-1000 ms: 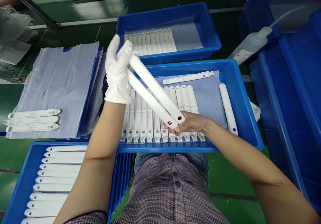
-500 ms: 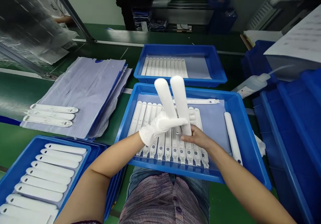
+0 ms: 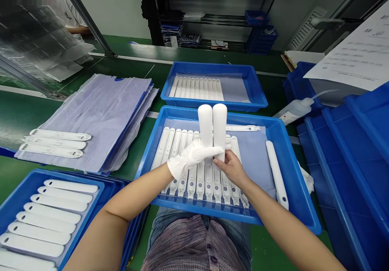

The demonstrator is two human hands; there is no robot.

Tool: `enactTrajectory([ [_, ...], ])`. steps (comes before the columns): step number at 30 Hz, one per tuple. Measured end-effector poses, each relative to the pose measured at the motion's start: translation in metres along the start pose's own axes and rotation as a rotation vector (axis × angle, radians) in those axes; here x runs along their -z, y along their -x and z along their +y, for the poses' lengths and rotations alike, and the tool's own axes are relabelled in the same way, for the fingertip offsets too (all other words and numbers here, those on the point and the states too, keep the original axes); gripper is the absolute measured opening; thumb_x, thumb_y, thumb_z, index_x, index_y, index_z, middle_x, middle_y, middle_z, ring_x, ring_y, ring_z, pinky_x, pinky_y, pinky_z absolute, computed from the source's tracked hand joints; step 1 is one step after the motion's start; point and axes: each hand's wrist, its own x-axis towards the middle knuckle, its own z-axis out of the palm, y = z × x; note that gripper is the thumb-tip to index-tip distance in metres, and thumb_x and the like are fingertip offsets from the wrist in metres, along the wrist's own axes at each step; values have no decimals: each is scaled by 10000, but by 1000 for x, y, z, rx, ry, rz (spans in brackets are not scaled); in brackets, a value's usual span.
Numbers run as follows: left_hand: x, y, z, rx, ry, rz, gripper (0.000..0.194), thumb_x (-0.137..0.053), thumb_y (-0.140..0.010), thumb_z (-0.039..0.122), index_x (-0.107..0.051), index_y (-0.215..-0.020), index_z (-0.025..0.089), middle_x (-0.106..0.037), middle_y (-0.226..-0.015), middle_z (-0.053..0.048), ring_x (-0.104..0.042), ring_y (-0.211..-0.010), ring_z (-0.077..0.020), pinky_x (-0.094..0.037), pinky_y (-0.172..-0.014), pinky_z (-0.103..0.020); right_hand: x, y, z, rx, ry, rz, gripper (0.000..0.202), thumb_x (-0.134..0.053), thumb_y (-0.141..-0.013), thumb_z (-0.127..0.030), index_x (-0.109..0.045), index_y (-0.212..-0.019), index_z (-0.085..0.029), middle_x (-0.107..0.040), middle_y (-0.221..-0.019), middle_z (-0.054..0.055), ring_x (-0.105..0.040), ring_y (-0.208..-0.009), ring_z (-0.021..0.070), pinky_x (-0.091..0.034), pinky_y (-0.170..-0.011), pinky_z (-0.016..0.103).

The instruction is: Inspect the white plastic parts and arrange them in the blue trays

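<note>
**Gloved fingers of the left hand clasp two white bars over a blue tray**

The two bars stand side by side, nearly upright above the tray. One gloved finger crosses the front of both, and more white fingertips show past the right-hand bar. The bare right hand pinches the lower end of that bar, its thumb in front.

Beneath them, a row of slotted strips lies side by side on a pale liner. One loose strip lies crosswise behind the row, and a single white bar leans along the right side of the tray.

Just behind sits a rear tray with another row of white strips. To the left, three strips rest on a stack of sheets on the green worktop; below it, a side tray holds more white bars. A squeeze bottle tilts near stacked blue trays at right. A co-worker's sleeve shows upper left.
</note>
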Motion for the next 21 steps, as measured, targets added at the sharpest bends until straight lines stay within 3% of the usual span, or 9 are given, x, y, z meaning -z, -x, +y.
enactTrajectory([
  [4,10,-4,5,-86,135,106,590,-745,-901,571,-685,-1328,167,-774,-1058,-117,-749,-959,-274,-617,-861,-409,-5,4,-7,127,-45,147,614,-768,-911,-506,-496,-1412,-280,-661,-1256,104,-672,-1120,245,-527,-1055,453],
  [7,11,-2,12,-98,312,220,698,-653,-954,635,-568,-1461,163,-711,-850,-40,-667,-665,-153,-578,-604,-272,-6,7,-19,53,-215,57,774,-781,-911,-446,-372,-1557,-324,-673,-1163,60,-659,-1088,219,-509,-1067,438],
  [9,7,2,15,-46,417,240,650,-553,-1013,636,-565,-1465,169,-621,-742,9,-561,-550,-98,-517,-517,-215,-8,9,-27,-65,-407,-8,750,-811,-882,-422,-433,-1525,-342,-661,-1039,17,-649,-972,182,-545,-978,385],
  [12,-3,5,12,41,506,184,494,-550,-1060,498,-584,-1456,204,-610,-774,8,-577,-600,-87,-543,-577,-192,-11,9,-37,-220,-662,-50,621,-841,-855,-413,-563,-1405,-337,-587,-876,-29,-581,-787,126,-560,-794,288],
  [16,-12,4,2,102,519,152,439,-593,-1049,351,-557,-1472,242,-657,-858,-10,-637,-663,-111,-570,-594,-214,-12,6,-41,-303,-831,-86,607,-894,-788,-366,-616,-1327,-331,-530,-817,-53,-529,-712,95,-557,-723,229],
  [21,-12,0,0,180,528,150,426,-579,-1044,475,-600,-1415,266,-694,-933,-25,-653,-661,-124,-564,-556,-233,-9,2,-38,-333,-842,-67,513,-836,-808,-334,-625,-1275,-299,-508,-820,-48,-539,-724,94,-587,-725,207],
])
